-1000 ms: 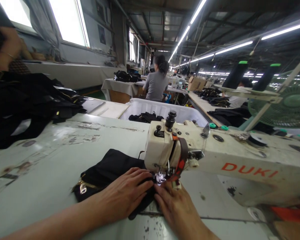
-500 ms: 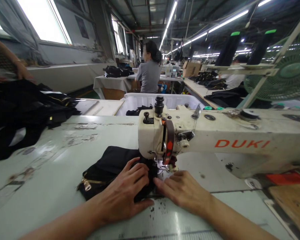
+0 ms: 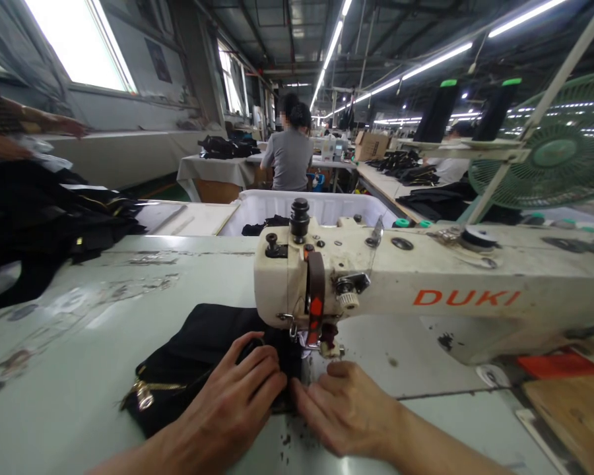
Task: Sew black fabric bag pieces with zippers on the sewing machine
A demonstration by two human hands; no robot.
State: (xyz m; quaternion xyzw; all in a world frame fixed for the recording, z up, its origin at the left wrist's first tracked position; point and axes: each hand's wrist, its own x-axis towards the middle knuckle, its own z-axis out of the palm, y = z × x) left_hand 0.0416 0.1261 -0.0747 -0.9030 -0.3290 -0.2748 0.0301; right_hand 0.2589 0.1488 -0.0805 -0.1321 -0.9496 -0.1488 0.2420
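A black fabric piece (image 3: 198, 343) with a gold zipper (image 3: 146, 392) lies on the pale green sewing table (image 3: 79, 330), reaching under the head of a cream DUKI sewing machine (image 3: 376, 284). My left hand (image 3: 228, 409) presses flat on the fabric's near right part, fingers curled over its edge. My right hand (image 3: 349, 409) rests on the table just right of the fabric, fingertips touching its edge in front of the presser foot (image 3: 321, 343). The needle area is partly hidden by the machine head.
A heap of black garments (image 3: 44, 224) sits at the left, with another person's arm (image 3: 34, 122) above it. A white bin (image 3: 321, 208) stands behind the machine. A green fan (image 3: 549, 158) and thread cones (image 3: 438, 109) are at right. A person in grey (image 3: 290, 155) sits further back.
Both hands have drawn back toward me, pulling the fabric slightly nearer. The view has shifted, so the machine sits more to the left. The person's arm at left has moved.
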